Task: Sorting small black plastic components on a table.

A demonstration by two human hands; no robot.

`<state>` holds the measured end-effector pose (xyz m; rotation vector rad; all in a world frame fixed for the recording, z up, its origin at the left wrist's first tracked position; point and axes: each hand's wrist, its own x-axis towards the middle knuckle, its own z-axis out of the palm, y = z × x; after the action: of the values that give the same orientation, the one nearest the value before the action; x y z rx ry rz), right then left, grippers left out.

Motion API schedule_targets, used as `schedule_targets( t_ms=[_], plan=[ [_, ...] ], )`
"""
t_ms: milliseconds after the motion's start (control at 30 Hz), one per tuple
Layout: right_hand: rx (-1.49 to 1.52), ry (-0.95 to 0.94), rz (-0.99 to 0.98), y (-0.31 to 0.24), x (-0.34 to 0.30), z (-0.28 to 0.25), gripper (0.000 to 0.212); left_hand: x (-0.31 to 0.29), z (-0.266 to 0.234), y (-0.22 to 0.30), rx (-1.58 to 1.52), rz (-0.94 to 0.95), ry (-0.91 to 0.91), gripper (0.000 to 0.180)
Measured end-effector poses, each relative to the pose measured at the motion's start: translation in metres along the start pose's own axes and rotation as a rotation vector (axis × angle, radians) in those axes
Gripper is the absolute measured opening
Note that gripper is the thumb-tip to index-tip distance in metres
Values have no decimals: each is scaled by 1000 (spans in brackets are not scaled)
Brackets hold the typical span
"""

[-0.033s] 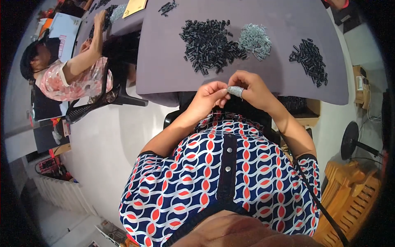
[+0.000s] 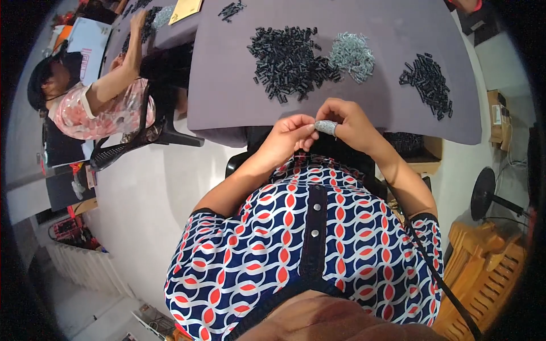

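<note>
Head view, quick one: what are your two hands doing?

Both up in front of you at the near edge of the grey-covered table (image 2: 219, 94), fingertips meeting. Your left hand (image 2: 287, 135) has thumb and forefinger pinched together, other fingers curled. Your right hand (image 2: 352, 124) has its fingers bent toward the left one.

Holding what?

Silvery grey piece (image 2: 325, 127) sits at your right thumb, its tip touching your left fingertips. Can't tell if it's wrapped round that thumb or gripped. Anything between the fingertips is too small to make out, so can't call a grasp for either hand.

Parts near you?

Big heap of black parts (image 2: 284, 65) on the cloth just ahead, heap of clear shiny parts (image 2: 352, 57) touching its right side. Smaller black heap (image 2: 427, 88) well apart, on your right. Little black cluster (image 2: 231, 11) farther off, toward the top.

Anyone, anything else?

Co-worker (image 2: 105, 113) in a pink patterned top on your left, seated in a black chair (image 2: 168, 135), one arm up. Yellow board (image 2: 185, 10) top left. On your right, black fan (image 2: 483, 193) and slatted wooden furniture (image 2: 493, 287).
</note>
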<state>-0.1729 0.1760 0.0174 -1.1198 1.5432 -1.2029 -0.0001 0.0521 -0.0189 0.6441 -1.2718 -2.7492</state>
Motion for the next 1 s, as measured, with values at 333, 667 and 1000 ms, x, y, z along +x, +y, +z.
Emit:
schedule_targets(
  t_ms=[333,667,1000],
  plan=[
    [-106,32,-325,-5,-8,11,8,-15,11,6,-442,-139,-34,19],
    [-712,158,-558,-4,50,21,20,-27,-29,21,-269,189,70,15],
    [-1005,117,-539,-3,78,42,14,-25,-37,20,-200,277,204,15]
  ],
)
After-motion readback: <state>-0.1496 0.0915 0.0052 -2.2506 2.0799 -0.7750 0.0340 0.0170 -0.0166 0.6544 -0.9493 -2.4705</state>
